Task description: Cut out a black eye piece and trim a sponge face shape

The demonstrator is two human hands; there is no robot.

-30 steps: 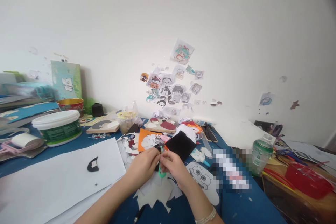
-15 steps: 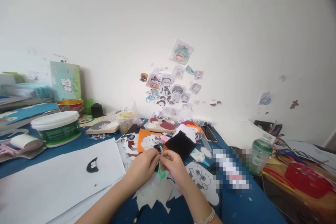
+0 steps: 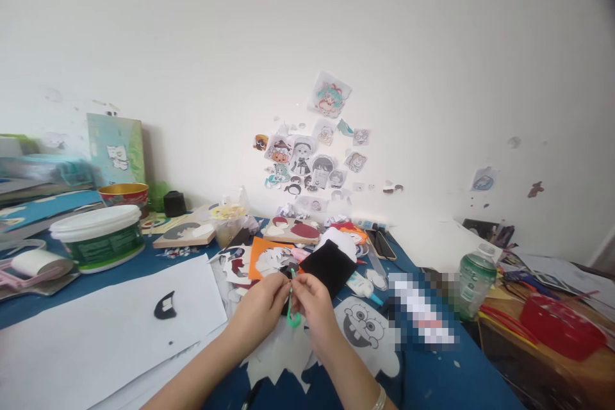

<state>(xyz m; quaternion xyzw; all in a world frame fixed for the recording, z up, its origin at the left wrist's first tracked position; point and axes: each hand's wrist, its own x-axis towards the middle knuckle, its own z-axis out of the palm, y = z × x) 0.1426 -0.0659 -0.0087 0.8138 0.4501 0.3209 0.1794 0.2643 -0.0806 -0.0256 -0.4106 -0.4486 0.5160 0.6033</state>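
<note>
My left hand [image 3: 263, 303] and my right hand [image 3: 311, 307] meet over the middle of the table, fingertips nearly touching. Between the right fingers is a slim green tool with a looped end [image 3: 293, 319]; its other end pokes up above the fingertips. The left thumb and fingers are pinched together, and whatever they hold is hidden. Beneath the hands lie jagged white paper scraps [image 3: 276, 359]. Just beyond is a black sheet [image 3: 329, 269], beside an orange sheet [image 3: 257, 259] with a pale cutout. A cartoon face cutout [image 3: 368, 330] lies right of my right wrist.
On the left, a large white sheet [image 3: 96, 327] bears a black mouth-shaped piece [image 3: 166, 305]. Behind it stands a white-lidded tub [image 3: 103, 240]. A glue tube [image 3: 364, 286] and a phone [image 3: 383, 245] lie right of centre. A green bottle [image 3: 477, 278] and red basket [image 3: 560, 327] are farther right.
The view has shifted slightly, moving the scene a little left. The cartoon cutout's mouth shows more fully beside my right wrist. Both hands keep their pinched pose, and the green tool's loop has tilted slightly.
</note>
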